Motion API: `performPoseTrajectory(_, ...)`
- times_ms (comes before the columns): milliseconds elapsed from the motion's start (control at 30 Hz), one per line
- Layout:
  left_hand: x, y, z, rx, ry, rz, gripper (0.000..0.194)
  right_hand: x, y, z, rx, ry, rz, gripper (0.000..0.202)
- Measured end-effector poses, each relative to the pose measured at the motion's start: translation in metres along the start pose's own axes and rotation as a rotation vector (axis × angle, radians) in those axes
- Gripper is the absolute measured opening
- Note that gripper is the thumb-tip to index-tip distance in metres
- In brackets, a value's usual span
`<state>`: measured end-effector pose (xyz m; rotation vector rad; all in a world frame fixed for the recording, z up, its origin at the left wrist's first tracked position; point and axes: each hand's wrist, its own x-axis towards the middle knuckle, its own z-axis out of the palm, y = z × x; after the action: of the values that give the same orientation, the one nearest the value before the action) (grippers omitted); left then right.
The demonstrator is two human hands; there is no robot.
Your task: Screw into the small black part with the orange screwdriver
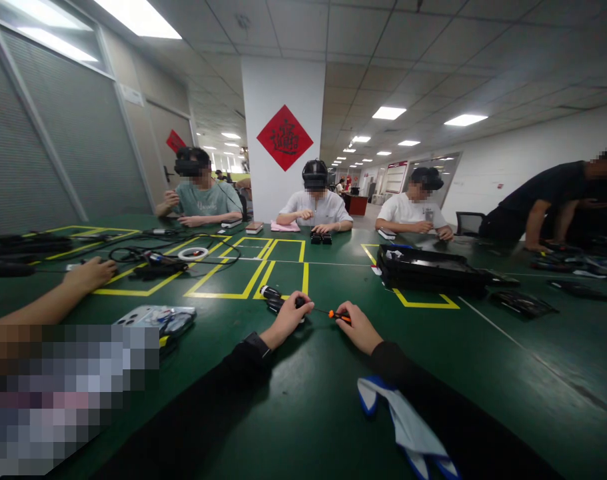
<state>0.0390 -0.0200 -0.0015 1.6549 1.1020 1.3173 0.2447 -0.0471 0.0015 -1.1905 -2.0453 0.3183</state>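
My left hand (286, 321) grasps a black device (272, 301), apparently steadying it. My right hand (359, 328) grips the orange-and-black screwdriver (332, 314) by its handle, presumably to leave the shaft free. It lies well in from the surface's (308, 400) far edge, long axis crosswise, shaft pointing left.

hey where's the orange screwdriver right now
In the head view, just right of centre: the orange screwdriver is in the right hand, its shaft pointing toward the left hand.

The right hand (356, 327) grips an orange-and-black screwdriver (339, 317) above the green table (303, 400).
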Motion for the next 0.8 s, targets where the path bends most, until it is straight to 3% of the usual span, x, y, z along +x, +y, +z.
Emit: performPoseTrajectory(800,0.0013,-0.0007,0.0008,-0.018,0.004,-0.021,0.024,0.0011,-0.0008,0.0033,0.052,-0.005,-0.015,0.012)
